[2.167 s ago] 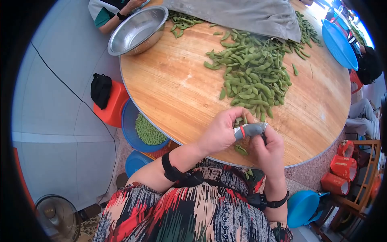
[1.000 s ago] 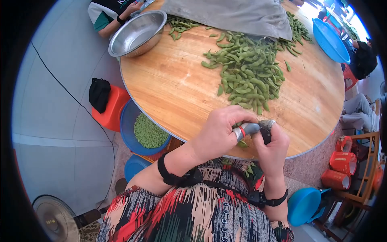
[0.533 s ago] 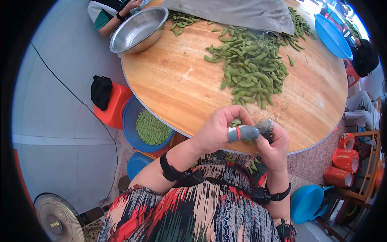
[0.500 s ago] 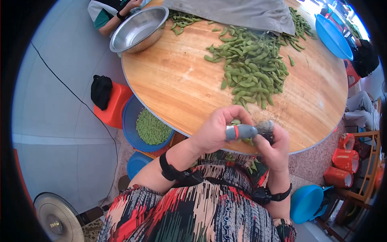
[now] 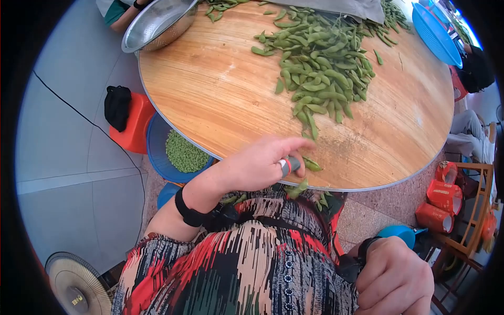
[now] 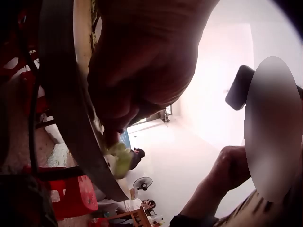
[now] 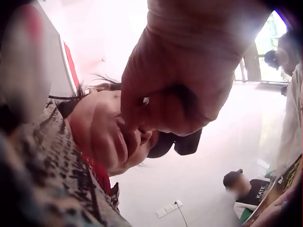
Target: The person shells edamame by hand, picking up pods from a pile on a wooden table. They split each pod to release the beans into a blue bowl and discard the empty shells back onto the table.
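Observation:
In the head view my left hand (image 5: 262,160) hovers over the near table edge, index finger stretched out, with a grey cover and a red band on one digit. A green edamame pod (image 5: 297,189) shows right at its fingertips; the left wrist view has the same blurred pod (image 6: 120,160) under the thumb. Another pod (image 5: 313,164) lies on the table beside these fingers. My right hand (image 5: 396,278) is off the table at lower right, fingers curled. In the right wrist view that hand (image 7: 177,80) is close to a face, no object visible in it.
A heap of edamame pods (image 5: 328,68) covers the table's (image 5: 210,89) far middle. A metal colander (image 5: 160,23) stands at its left edge. Below are a blue basin (image 5: 156,152) of shelled beans and a red stool (image 5: 134,123). Several pods (image 5: 322,200) lie on the lap.
Both hands were together working on pods. My right hand has since come away toward the body and up. The left has shifted left, and the head view has tilted.

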A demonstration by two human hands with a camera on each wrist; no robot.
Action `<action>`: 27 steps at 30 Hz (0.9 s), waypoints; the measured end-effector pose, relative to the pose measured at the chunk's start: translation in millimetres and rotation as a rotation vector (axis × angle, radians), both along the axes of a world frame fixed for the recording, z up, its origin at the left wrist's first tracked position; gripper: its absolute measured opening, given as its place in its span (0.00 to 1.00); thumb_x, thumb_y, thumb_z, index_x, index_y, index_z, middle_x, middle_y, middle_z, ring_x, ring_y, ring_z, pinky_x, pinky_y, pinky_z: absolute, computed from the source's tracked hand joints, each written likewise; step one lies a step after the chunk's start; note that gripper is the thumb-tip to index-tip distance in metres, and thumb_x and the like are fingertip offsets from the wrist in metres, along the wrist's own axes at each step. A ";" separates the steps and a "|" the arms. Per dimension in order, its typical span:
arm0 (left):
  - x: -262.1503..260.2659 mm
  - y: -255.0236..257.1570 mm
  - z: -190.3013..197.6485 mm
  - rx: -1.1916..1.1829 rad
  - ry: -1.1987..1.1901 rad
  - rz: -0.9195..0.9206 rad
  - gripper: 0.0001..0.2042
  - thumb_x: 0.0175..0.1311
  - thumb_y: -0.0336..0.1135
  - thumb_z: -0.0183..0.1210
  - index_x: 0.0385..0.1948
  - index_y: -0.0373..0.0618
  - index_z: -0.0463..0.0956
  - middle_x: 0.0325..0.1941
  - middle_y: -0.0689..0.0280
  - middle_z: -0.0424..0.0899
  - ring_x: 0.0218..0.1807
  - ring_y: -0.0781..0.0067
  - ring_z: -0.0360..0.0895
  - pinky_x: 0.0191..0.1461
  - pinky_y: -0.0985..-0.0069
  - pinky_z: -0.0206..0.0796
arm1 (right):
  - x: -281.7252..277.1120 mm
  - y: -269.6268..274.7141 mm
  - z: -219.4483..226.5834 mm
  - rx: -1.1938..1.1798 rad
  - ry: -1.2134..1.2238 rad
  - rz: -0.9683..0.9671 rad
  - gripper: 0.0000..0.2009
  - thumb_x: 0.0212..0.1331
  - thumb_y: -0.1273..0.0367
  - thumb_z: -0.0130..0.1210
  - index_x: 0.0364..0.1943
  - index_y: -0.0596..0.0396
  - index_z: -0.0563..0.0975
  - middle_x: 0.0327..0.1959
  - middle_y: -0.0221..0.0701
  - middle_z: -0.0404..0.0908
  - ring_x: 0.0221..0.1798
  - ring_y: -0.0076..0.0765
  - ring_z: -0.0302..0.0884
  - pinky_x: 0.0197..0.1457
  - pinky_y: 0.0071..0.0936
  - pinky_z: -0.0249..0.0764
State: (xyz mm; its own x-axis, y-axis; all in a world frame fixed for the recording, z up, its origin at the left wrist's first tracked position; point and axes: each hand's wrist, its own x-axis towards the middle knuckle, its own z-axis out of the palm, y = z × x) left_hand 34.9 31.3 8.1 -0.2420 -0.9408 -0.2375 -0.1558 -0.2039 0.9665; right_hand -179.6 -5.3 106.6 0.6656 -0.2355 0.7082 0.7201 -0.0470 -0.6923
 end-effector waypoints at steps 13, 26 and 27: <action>30.5 -1.8 19.0 0.028 -0.149 0.021 0.19 0.59 0.29 0.46 0.54 0.41 0.67 0.29 0.70 0.78 0.30 0.82 0.69 0.34 0.85 0.59 | 57.0 -47.1 -100.1 -0.540 1.139 -1.011 0.12 0.49 0.65 0.60 0.34 0.55 0.74 0.18 0.39 0.76 0.22 0.46 0.75 0.24 0.37 0.68; -9.1 -20.8 10.9 0.132 0.713 0.397 0.13 0.56 0.32 0.60 0.43 0.42 0.74 0.31 0.74 0.76 0.21 0.93 0.61 0.21 0.93 0.46 | 49.3 -40.7 -87.4 0.141 0.790 -0.887 0.08 0.46 0.75 0.62 0.29 0.60 0.74 0.18 0.24 0.74 0.20 0.16 0.66 0.24 0.18 0.64; -12.6 -22.4 9.9 0.136 0.758 0.434 0.11 0.55 0.32 0.61 0.40 0.43 0.76 0.30 0.74 0.76 0.21 0.93 0.61 0.21 0.92 0.46 | 48.9 -40.4 -86.9 0.161 0.803 -0.869 0.07 0.49 0.74 0.60 0.30 0.60 0.74 0.18 0.23 0.72 0.20 0.15 0.64 0.23 0.17 0.63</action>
